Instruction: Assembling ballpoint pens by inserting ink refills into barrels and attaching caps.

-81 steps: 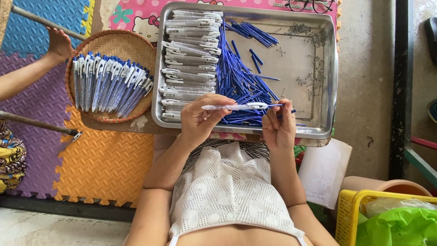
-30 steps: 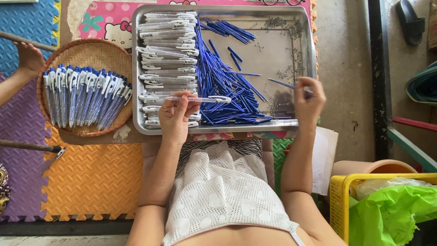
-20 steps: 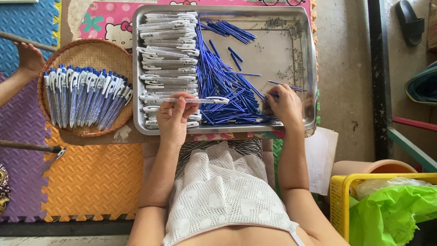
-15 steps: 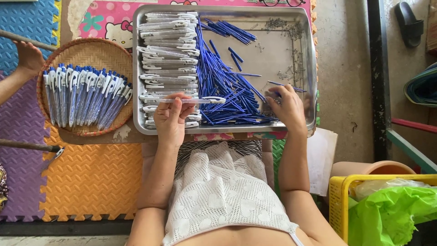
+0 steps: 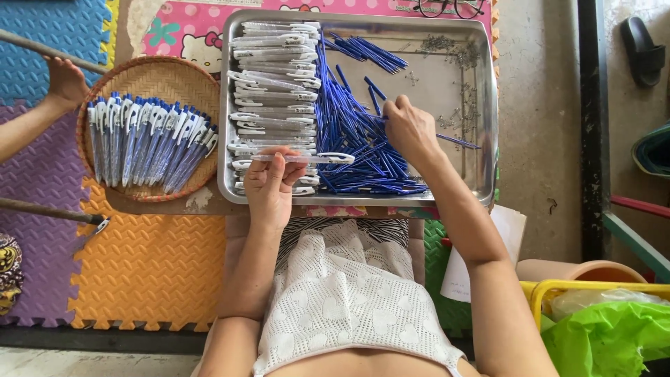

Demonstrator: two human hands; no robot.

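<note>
We are looking down at our two hands working over a metal tray [image 5: 488,126]. Our left hand [image 5: 269,185] is gripping a clear pen barrel [image 5: 303,158], the fingers closed around its left part so that the barrel is lying level and its white end is pointing right, past the fingertips. Just beyond those fingers, clear pen barrels with white clips [image 5: 276,84] are lying stacked in a column along the left side of the tray. Our right hand [image 5: 410,129] is reaching down onto the heap of blue refills [image 5: 356,139] in the middle of the tray, fingers curled and pointing left, touching the refills; we cannot tell whether they are pinching one. To the right of this hand, one blue refill [image 5: 457,141] is lying apart on bare metal, and small metal springs [image 5: 457,112] are lying scattered near it. Farther from the fingertips, a few more blue refills [image 5: 366,50] are resting near the top edge of the tray. Well left of our left hand, a round woven basket [image 5: 150,73] is holding finished blue and white pens [image 5: 146,143], and another person's hand [image 5: 66,80] is resting just beside its rim, on the foam floor mats [image 5: 150,265].
</note>
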